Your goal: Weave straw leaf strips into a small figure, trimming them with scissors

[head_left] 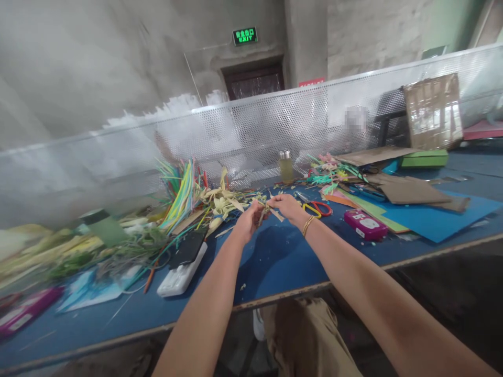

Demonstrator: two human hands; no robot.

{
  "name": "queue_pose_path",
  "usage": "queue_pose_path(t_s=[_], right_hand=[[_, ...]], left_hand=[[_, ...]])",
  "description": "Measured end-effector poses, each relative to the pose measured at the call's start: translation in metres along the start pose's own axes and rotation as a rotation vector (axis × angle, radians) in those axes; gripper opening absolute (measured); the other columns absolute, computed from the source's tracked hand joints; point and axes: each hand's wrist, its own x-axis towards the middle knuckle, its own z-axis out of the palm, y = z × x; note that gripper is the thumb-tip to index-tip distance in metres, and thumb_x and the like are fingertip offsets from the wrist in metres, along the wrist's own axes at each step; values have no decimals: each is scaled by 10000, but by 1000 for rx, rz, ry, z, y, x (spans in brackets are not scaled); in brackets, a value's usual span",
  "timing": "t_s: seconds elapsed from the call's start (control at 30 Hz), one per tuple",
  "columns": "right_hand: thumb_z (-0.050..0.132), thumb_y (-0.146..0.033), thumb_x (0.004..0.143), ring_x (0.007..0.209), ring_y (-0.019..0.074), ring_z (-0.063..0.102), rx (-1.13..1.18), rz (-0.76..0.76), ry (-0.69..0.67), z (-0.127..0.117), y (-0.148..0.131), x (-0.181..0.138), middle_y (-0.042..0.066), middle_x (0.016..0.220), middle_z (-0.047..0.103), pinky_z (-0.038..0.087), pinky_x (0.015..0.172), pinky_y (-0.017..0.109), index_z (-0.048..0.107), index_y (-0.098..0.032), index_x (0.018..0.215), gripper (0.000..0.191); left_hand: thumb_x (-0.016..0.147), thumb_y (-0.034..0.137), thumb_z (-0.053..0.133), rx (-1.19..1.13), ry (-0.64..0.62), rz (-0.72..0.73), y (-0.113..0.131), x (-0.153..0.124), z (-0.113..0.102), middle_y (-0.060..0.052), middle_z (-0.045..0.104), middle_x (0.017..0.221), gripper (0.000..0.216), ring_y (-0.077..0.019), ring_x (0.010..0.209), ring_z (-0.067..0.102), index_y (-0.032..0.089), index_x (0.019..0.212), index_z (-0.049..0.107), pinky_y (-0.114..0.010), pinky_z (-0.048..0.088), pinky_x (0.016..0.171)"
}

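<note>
My left hand (248,220) and my right hand (286,206) meet above the blue table (275,262), both pinched on a small piece of dry straw-coloured leaf strip (268,210) held between them. A gold bracelet (307,225) circles my right wrist. Just beyond the hands lies a heap of pale dried leaf pieces (223,201) and a fan of coloured strips (183,191).
Scissors with red and yellow handles (316,209) lie right of my hands, a pink case (365,224) further right. A black phone on a white power strip (183,264) sits left. A small bottle (286,166), cardboard sheets (408,188) and a perforated metal screen (275,125) stand behind.
</note>
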Motion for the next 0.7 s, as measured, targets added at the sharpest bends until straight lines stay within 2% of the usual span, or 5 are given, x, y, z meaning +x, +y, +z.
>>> queue_pose_path(t_s=[0.1, 0.17, 0.37, 0.5, 0.7], right_hand=[[684, -241, 614, 649, 120, 551, 33, 43, -7, -1, 0, 1, -2, 611, 639, 441, 687, 250, 656, -146, 601, 101], [704, -243, 594, 683, 126, 566, 46, 44, -65, -2, -1, 0, 2, 642, 658, 445, 725, 259, 682, -150, 624, 100], [708, -299, 632, 713, 141, 598, 47, -13, -317, -6, -4, -5, 12, 702, 694, 457, 736, 265, 735, -163, 710, 159], [700, -270, 651, 707, 134, 596, -27, -57, -248, -4, -3, -5, 13, 721, 691, 454, 701, 245, 729, -153, 745, 153], [670, -301, 729, 744, 119, 600, 35, -88, -165, -2, -2, -2, 24, 803, 687, 471, 753, 256, 690, -153, 828, 179]], left_hand=[[732, 798, 390, -84, -24, -85, 4, -2, -2, -89, 655, 696, 711, -162, 606, 577, 137, 757, 650, -257, 387, 527], [733, 768, 442, -105, -56, -128, 4, -2, -4, -75, 622, 628, 653, -151, 547, 550, 142, 707, 626, -252, 373, 488], [688, 324, 762, -61, -107, -162, -1, -1, -9, -1, 577, 615, 244, -79, 522, 523, 141, 775, 626, -174, 339, 446], [643, 265, 807, -59, -165, -146, -2, 0, -11, 6, 563, 632, 259, -72, 556, 538, 136, 782, 632, -154, 357, 450], [648, 263, 811, -118, -143, -91, 1, 0, -13, 12, 560, 661, 265, -76, 588, 554, 153, 808, 630, -135, 348, 422]])
